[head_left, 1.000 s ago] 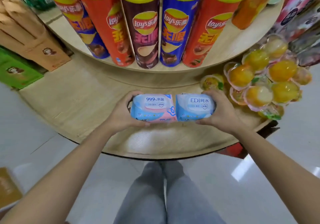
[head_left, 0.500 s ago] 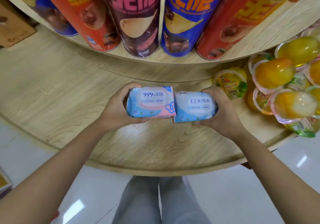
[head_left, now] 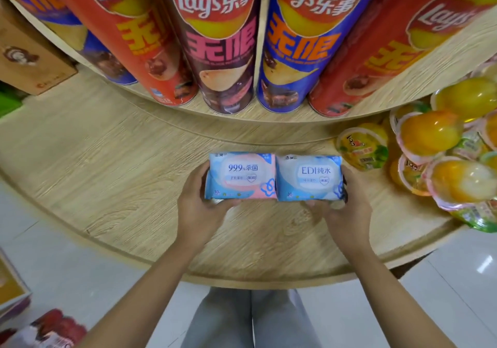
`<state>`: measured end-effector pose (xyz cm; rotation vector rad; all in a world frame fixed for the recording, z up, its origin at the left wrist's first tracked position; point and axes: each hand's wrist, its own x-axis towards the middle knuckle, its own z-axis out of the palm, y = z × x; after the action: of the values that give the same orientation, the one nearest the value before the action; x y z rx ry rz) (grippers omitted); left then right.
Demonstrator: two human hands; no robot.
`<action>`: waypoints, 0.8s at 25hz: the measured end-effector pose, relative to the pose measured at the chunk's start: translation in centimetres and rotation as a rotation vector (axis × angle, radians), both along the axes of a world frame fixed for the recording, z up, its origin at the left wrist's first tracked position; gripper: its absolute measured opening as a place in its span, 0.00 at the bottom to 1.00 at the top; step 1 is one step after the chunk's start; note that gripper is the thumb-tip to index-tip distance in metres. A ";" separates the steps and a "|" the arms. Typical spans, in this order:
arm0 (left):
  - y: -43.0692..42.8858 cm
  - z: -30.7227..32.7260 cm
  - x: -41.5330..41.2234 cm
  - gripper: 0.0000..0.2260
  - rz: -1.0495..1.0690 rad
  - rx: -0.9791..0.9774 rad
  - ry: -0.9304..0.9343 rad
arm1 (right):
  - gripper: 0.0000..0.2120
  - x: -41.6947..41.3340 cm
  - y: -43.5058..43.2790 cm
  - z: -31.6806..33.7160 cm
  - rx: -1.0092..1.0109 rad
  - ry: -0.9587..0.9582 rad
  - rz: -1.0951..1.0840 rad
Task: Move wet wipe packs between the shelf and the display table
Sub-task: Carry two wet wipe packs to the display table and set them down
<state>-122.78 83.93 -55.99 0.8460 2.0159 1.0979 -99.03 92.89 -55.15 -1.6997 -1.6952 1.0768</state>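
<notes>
Left hand is gripping the pink pack; right hand is gripping the blue pack, edges touching, over the table.

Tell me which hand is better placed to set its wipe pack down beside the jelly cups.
Probably the right hand: it holds the EDI pack, the one nearer the jelly cups.

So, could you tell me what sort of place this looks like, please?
Most likely a shop or supermarket aisle. A round wooden display table has an upper tier lined with Lay's crisp tubes, a heap of fruit jelly cups sits beside them, and both hands hold packaged wet wipes.
</notes>
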 end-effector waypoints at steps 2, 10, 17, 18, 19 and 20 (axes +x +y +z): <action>0.7 -0.3 0.4 0.34 0.045 0.006 -0.038 | 0.38 -0.4 0.8 0.0 -0.005 -0.032 -0.001; 1.9 -0.7 0.1 0.36 0.017 0.021 -0.070 | 0.38 -0.5 3.1 -0.2 0.038 -0.143 0.086; -0.8 4.0 0.2 0.15 -0.019 -0.213 0.281 | 0.13 3.1 -2.0 3.8 0.038 -0.279 0.008; -1.8 4.8 0.4 0.12 -0.049 -0.215 0.349 | 0.10 3.7 -3.6 4.7 0.011 -0.284 0.008; -2.8 5.6 0.9 0.08 -0.107 -0.201 0.350 | 0.08 4.4 -5.4 5.5 -0.017 -0.298 0.016; -3.5 6.4 1.6 0.06 -0.211 -0.188 0.300 | 0.09 5.0 -7.3 6.3 -0.046 -0.311 0.011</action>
<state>-121.15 80.43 -49.61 1.1469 2.1702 0.6836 -93.99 85.57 -48.84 -1.9715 -1.8795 0.8984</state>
